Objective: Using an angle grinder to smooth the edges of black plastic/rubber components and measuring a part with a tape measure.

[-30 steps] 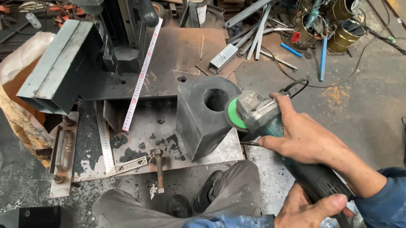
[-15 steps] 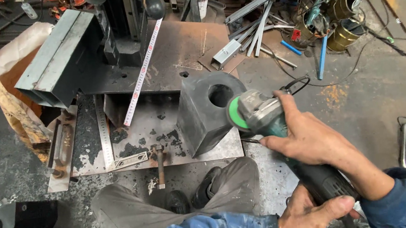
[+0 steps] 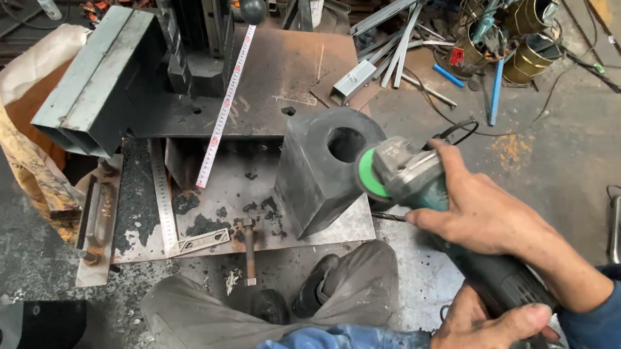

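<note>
A green and grey angle grinder (image 3: pixel 409 176) is held in both hands, its disc with a green hub against the right side of a dark steel block (image 3: pixel 311 178) that has a round hole. My right hand (image 3: pixel 485 218) grips the grinder's body just behind the head. The grinder's rear handle is in my left hand (image 3: pixel 485 328), low in the view. The block stands upright on a rusty steel plate (image 3: pixel 251 191) on the floor.
A tape measure (image 3: pixel 228 103) lies across the plate, a steel square (image 3: pixel 165 203) and a hammer (image 3: pixel 247 245) near its front edge. Rectangular steel tubes (image 3: pixel 93 81) rest at left beside a sack. Metal strips, cans (image 3: pixel 528 32) and cables lie at the back right. My knees are below.
The grinder and both hands stay at the block's right side. The view has shifted slightly; nothing else has visibly moved.
</note>
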